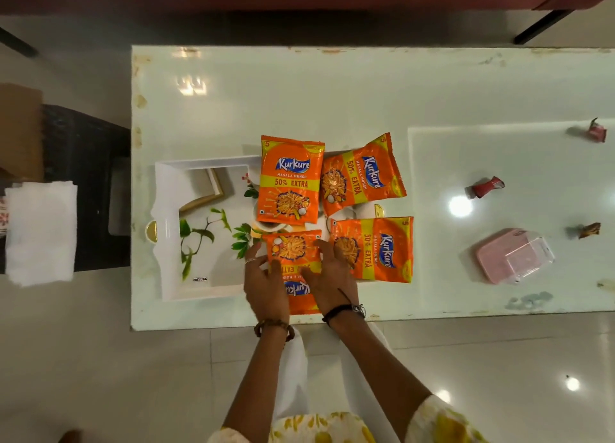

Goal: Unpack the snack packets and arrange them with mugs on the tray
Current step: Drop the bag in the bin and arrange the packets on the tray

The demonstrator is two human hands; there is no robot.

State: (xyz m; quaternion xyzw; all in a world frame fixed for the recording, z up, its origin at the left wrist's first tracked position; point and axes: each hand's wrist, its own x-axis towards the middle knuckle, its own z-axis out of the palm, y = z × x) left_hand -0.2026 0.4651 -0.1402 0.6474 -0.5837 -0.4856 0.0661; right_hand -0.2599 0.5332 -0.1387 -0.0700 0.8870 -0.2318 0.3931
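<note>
— My left hand (266, 286) and right hand (327, 276) are pressing, fingers spread, on the nearest packet (294, 259) at the tray (166, 183) edge.

— Technique?

— I'm squaring it flat, beside the others.

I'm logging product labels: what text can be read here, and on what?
Upright orange foil snack packet: "Kurkure", "MASALA MUNCH", "50% EXTRA", "5".
Two sideways orange packets: same wording.
Packet under both hands: "Kurkure", upside down.
White floral tray: small logo, unreadable.
</note>
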